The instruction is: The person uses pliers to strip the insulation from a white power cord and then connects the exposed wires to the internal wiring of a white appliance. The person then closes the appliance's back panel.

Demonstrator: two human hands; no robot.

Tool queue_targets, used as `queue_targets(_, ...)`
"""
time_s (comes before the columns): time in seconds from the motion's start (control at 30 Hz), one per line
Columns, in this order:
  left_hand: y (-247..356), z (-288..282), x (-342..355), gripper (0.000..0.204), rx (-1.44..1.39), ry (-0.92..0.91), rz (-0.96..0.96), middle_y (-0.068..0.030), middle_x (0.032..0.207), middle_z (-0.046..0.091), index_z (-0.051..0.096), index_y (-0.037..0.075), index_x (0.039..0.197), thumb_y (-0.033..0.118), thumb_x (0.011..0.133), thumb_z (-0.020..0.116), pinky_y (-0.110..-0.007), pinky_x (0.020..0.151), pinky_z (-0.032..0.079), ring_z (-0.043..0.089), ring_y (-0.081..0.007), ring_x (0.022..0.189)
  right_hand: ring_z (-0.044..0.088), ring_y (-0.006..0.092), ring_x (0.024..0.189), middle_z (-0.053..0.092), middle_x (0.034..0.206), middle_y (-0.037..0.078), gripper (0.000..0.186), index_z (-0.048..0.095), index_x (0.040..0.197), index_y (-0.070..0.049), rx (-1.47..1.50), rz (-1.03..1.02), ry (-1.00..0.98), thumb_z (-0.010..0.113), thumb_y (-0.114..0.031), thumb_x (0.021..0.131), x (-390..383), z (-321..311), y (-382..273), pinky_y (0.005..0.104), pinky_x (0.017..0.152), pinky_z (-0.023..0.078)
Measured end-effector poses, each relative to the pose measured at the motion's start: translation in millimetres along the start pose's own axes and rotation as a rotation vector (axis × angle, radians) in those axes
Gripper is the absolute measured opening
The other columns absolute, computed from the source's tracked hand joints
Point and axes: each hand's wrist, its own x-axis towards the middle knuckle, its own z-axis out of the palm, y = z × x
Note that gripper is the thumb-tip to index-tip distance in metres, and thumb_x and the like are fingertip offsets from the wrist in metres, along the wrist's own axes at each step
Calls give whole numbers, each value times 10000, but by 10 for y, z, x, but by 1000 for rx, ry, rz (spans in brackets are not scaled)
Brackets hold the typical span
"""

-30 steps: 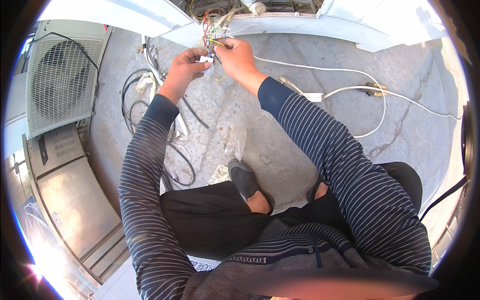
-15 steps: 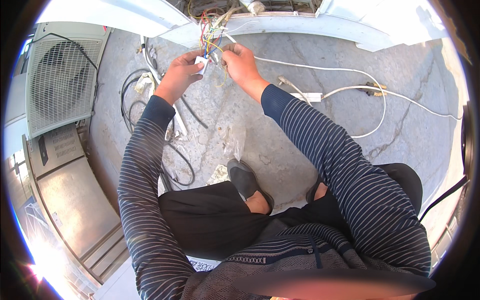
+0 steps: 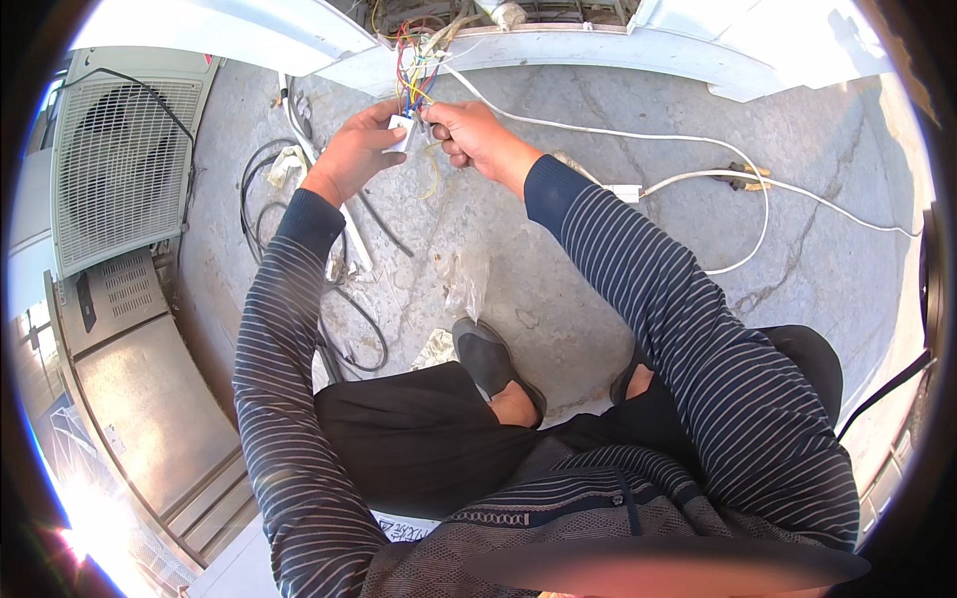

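Observation:
A bundle of thin red, yellow, blue and white wires (image 3: pixel 414 62) hangs from an opening at the foot of a white panel (image 3: pixel 573 52). My left hand (image 3: pixel 359 149) is closed on a small white plastic block (image 3: pixel 401 133), thumb across its face, with wires running into its top. Just right of it, my right hand (image 3: pixel 469 140) pinches among the wire ends above the block; exactly which wire is between the fingertips is too small to tell. A loose yellow wire (image 3: pixel 431 174) dangles below the block, between my hands.
An outdoor air-conditioner unit (image 3: pixel 120 164) and a steel cabinet (image 3: pixel 150 389) stand at left. Black cables (image 3: pixel 369 319), a white pipe (image 3: pixel 354 239), white cable (image 3: pixel 763 229), small white box (image 3: pixel 623 193), pliers-like tool (image 3: pixel 743 177) and clear plastic bag (image 3: pixel 464 279) lie on the cracked concrete floor (image 3: pixel 538 299).
My right hand has shifted slightly down and left toward the block, its fingers curling lower. My left hand has moved slightly down and left, and the block now shows more upright.

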Motion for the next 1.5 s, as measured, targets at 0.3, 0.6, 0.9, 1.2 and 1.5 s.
queue_targets(0.3,93,96,-1,553,152,-15,2,74,1065,569,543,105,1506,105,979,709,-296,879,540,563,-58,944,651,255,602,657,659,97,274,706,804,-43,-781,-413,273,740,-309,859,151,-162,36,434,576,489)
queue_targets(0.6,71,27,12,531,127,-66,-25,72,1037,560,569,95,1478,97,967,712,-299,889,535,560,-61,941,698,414,747,705,765,218,266,734,855,-26,-1224,-595,480,730,-292,846,24,-97,31,510,717,557)
queue_targets(0.9,134,174,-24,542,134,-60,-48,78,1036,565,582,137,1472,80,950,716,-310,894,527,559,-61,940,708,419,788,720,806,208,244,736,838,-41,-1182,-574,424,716,-284,842,-10,-138,66,529,736,565)
queue_targets(1.2,132,271,-41,561,101,11,-27,84,975,551,593,151,1455,57,923,745,-291,846,547,564,-56,898,676,427,754,706,820,212,196,708,890,-44,-1224,-703,393,680,-238,902,-145,-105,88,521,690,532)
queue_targets(1.5,58,245,-19,587,259,52,-12,12,1126,608,560,107,1486,62,921,712,-279,843,544,582,-90,956,691,334,671,702,755,176,198,678,939,-2,-867,-758,438,707,-197,942,-426,-60,112,436,637,521)
